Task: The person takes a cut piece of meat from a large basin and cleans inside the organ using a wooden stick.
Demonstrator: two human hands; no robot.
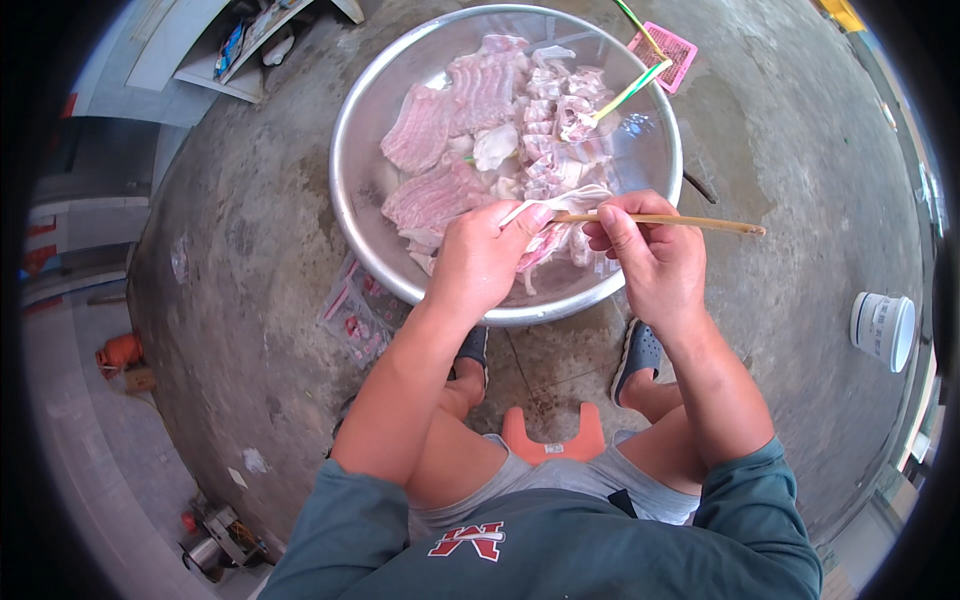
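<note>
A large metal basin (349,247) on the floor holds several pieces of raw meat (480,94). Over its near part, my left hand (484,255) pinches a pale, stretched strip of raw tissue (577,199) beside one end of a thin wooden or bamboo stick (701,222). My right hand (652,247) grips that stick between thumb and fingers, its other end pointing right past the rim. Beneath the hands lies more pinkish meat (544,247), partly hidden. A green and yellow plastic strap (630,90) runs from a piece of meat over the far right rim.
A pink plastic basket (679,56) lies beyond the basin, with a dark stick (699,187) at its right. A white bucket (874,326) stands far right. A patterned plastic bag (356,319) touches the near left side. An orange stool (555,446) is below me.
</note>
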